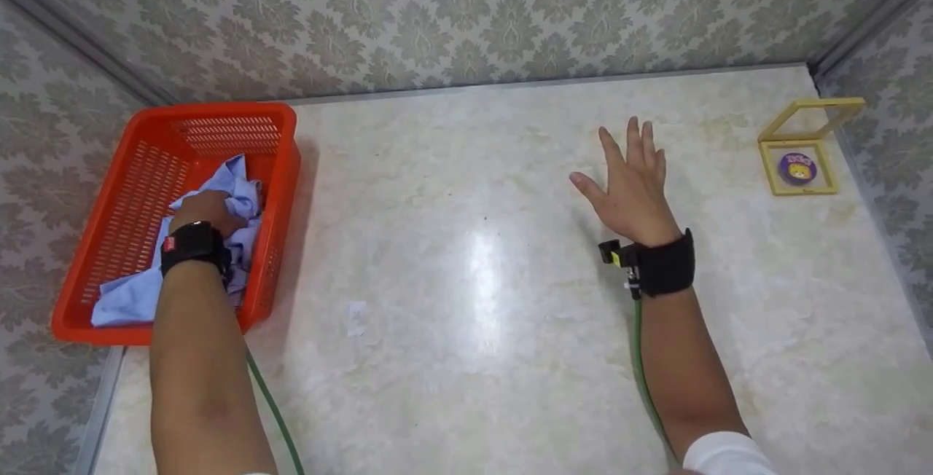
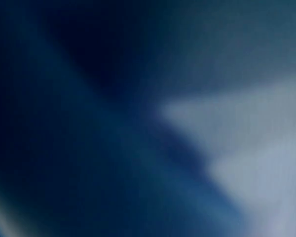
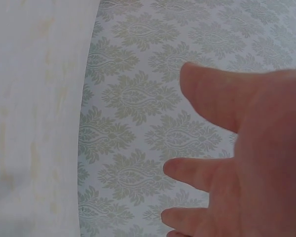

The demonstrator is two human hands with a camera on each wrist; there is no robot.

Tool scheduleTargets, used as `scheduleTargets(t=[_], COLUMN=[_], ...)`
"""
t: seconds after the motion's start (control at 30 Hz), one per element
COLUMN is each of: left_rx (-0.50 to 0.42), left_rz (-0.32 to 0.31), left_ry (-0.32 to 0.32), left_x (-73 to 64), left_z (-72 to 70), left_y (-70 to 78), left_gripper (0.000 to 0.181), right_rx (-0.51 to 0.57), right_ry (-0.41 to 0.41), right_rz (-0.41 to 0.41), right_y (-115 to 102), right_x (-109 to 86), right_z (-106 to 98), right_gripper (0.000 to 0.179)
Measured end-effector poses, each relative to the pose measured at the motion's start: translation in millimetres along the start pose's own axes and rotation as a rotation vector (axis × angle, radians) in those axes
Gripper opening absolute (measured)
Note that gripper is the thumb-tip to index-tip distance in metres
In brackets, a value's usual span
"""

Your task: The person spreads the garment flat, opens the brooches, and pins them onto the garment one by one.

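Note:
In the head view, my left hand (image 1: 208,210) reaches down into the red plastic basket (image 1: 286,169) and grips a crumpled light blue cloth (image 1: 131,299). Its fingertips are buried in the folds. Blurred dark and pale blue fabric (image 2: 256,128) fills the left wrist view, too close to make out. My right hand (image 1: 630,194) hovers over the table at right of centre, palm down, fingers straight and thumb spread, holding nothing. In the right wrist view the thumb and fingers of that hand (image 3: 271,143) stand apart in front of the patterned wall.
The pale marbled table (image 1: 437,242) meets patterned wall panels (image 1: 466,16) at the back and sides. At the far right stands a small yellow frame-like box (image 1: 773,169), lid raised, with a round purple badge (image 1: 798,168) inside. Green cables (image 1: 273,406) trail from both wrists.

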State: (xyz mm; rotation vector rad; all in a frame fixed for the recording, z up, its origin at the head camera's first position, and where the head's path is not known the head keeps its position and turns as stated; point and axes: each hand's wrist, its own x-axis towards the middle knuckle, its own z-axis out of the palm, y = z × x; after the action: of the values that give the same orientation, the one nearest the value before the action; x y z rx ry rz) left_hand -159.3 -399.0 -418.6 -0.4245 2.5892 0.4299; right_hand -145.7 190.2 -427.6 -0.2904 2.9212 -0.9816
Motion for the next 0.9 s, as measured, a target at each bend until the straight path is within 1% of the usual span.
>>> scheduleTargets(t=[0.07,0.17,0.23,0.33,0.4,0.53,0.6,0.77,0.9], left_rx=[-0.003,-0.004,-0.004,-0.013,-0.011,0.015,0.025,0.013,-0.003], left_rz=[0.005,0.027,0.042,0.056,0.072,0.123,0.146,0.196,0.242], left_ry=[0.039,0.133,0.211,0.309,0.359,0.443,0.484,0.571,0.6], left_x=[-2.0,-7.2,-11.0,-18.9,-25.5,-39.8,-46.1,-58.5,-69.1], left_z=[-5.1,-14.5,-21.0,-32.5,-41.6,-60.3,-65.9,-72.8,-72.1], left_y=[-1.7,-1.5,1.4,8.5,15.8,37.4,50.0,85.7,116.9], left_gripper=[0.056,0.04,0.032,0.027,0.026,0.027,0.028,0.032,0.033], right_rx=[0.0,-0.002,-0.003,-0.005,-0.007,-0.012,-0.011,-0.008,-0.009], right_ry=[0.003,0.005,0.006,0.002,0.002,0.002,0.001,0.003,-0.001], right_rz=[0.001,0.0,0.003,0.006,0.009,0.015,0.016,0.015,0.016], right_y=[0.3,0.4,0.4,0.1,-0.4,-0.9,-1.3,-2.1,-2.7], right_x=[-0.3,-0.4,-0.2,0.4,0.4,0.5,0.4,0.0,-0.7], right_z=[0.1,0.7,1.1,1.4,1.2,0.0,-0.2,-1.2,-2.3], right_gripper=[0.079,0.079,0.079,0.079,0.079,0.08,0.08,0.08,0.08])
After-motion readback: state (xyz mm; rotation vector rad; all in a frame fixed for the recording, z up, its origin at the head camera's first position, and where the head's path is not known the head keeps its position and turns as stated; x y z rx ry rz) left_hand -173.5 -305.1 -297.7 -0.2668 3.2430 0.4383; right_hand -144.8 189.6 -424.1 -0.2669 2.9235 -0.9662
